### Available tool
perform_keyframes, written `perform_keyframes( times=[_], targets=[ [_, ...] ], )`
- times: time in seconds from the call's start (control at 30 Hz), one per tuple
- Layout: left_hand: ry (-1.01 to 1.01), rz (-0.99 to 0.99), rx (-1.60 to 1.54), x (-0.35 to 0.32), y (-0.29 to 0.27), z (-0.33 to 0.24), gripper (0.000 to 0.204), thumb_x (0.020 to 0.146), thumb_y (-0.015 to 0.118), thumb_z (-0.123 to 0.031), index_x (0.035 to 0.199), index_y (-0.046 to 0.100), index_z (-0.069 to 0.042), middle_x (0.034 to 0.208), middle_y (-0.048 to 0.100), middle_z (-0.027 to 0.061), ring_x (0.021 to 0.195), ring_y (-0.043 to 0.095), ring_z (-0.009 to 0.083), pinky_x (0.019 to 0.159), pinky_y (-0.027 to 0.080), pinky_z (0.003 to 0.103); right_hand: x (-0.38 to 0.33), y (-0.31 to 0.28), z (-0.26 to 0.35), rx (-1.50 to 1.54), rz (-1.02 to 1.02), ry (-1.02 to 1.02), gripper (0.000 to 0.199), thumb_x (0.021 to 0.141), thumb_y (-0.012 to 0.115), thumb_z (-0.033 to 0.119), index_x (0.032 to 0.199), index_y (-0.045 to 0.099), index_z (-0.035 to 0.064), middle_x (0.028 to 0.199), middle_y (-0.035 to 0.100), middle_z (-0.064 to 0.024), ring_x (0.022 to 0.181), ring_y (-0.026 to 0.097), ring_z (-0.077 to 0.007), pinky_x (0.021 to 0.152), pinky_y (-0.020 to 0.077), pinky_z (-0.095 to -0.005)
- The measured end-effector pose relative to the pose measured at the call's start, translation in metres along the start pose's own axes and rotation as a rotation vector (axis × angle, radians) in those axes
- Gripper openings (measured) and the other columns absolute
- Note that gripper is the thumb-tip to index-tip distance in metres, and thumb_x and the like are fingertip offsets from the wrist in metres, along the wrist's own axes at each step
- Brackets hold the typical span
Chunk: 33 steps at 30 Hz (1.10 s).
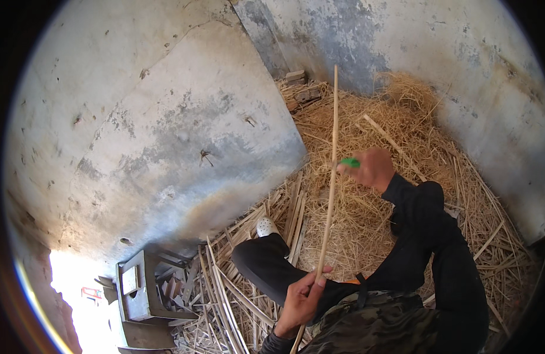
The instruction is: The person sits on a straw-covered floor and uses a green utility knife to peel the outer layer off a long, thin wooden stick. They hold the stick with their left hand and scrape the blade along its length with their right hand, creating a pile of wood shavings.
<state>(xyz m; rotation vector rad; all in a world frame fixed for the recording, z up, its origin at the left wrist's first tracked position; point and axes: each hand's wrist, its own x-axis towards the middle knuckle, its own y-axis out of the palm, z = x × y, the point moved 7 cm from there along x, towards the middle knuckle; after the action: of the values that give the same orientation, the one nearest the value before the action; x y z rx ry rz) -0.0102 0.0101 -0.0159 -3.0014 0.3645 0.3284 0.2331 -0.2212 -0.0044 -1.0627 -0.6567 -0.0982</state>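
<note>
A long, pale wooden strip (330, 218), which looks like split bamboo, slants up and away from my lap. My left hand (301, 301) is closed around its lower part, thumb lying along it. Farther up, my right hand (375, 167) grips a small green-handled tool (349, 162). The tool's tip meets or nearly meets the strip's right side; its working end is too small to make out. Below the right hand, a heap of curly shavings (355, 230) spreads over the floor.
Split strips (237, 301) lie to the left beside my white shoe (266, 226). A worn wooden cabinet (144, 298) stands at the lower left near a bright opening. Stained walls (184, 141) close in the far side, with bricks (296, 76) in the corner. One loose strip (390, 141) rests on the shavings.
</note>
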Motion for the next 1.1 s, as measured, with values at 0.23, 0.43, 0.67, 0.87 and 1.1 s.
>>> perform_keyframes(
  times=[0.23,0.43,0.67,0.87,1.1],
  targets=[
    [-0.067,0.082,0.021,-0.016,0.005,0.007,0.034,0.101,0.049,-0.017,0.129,0.055,0.0,0.068,0.041,-0.0104,0.063,0.034,-0.0004,0.057,0.028,0.017,0.02,-0.011,-0.117,0.052,-0.045,0.467,0.075,0.087,0.036,0.076,0.047,0.038,0.0132,0.041,0.021,0.0026,0.035,0.022,-0.0123,0.036,0.0204,-0.0354],
    [0.008,-0.059,-0.167,0.0,-0.008,0.018,0.034,0.101,0.048,-0.02,0.126,0.055,0.002,0.064,0.041,-0.0081,0.056,0.037,0.0005,0.051,0.03,0.018,0.004,-0.024,-0.141,-0.055,0.0,0.484,0.074,0.087,0.036,0.077,0.049,0.031,0.0135,0.047,0.02,0.0031,0.042,0.016,-0.0107,0.042,0.0103,-0.0357],
    [0.348,-0.16,-0.093,0.085,-0.001,0.018,0.033,0.102,0.045,-0.019,0.126,0.053,0.002,0.058,0.038,-0.0071,0.049,0.036,0.0018,0.045,0.03,0.019,-0.064,0.067,0.005,1.073,0.183,0.327,0.049,0.094,0.054,0.048,0.068,0.058,0.0065,0.059,0.047,0.0028,0.054,0.043,-0.0072,0.051,0.0373,-0.0284],
    [0.39,-0.068,-0.195,0.115,0.016,0.01,0.036,0.102,0.043,-0.021,0.13,0.049,0.001,0.057,0.042,-0.0049,0.045,0.037,0.0021,0.043,0.032,0.019,-0.05,0.017,0.103,1.267,0.212,0.217,0.032,0.093,0.062,0.033,0.086,0.067,0.0021,0.06,0.051,0.0033,0.058,0.048,-0.0059,0.053,0.0392,-0.0256],
    [0.724,-0.526,0.379,0.104,-0.017,-0.019,0.052,0.093,0.056,-0.014,0.139,0.04,0.003,0.094,0.062,0.0126,0.084,0.06,0.0183,0.075,0.049,0.032,-0.037,-0.004,0.094,0.926,0.188,0.108,0.033,0.094,0.062,0.033,0.08,0.064,0.0025,0.055,0.047,0.0002,0.052,0.043,-0.0064,0.049,0.035,-0.0288]
  ],
)
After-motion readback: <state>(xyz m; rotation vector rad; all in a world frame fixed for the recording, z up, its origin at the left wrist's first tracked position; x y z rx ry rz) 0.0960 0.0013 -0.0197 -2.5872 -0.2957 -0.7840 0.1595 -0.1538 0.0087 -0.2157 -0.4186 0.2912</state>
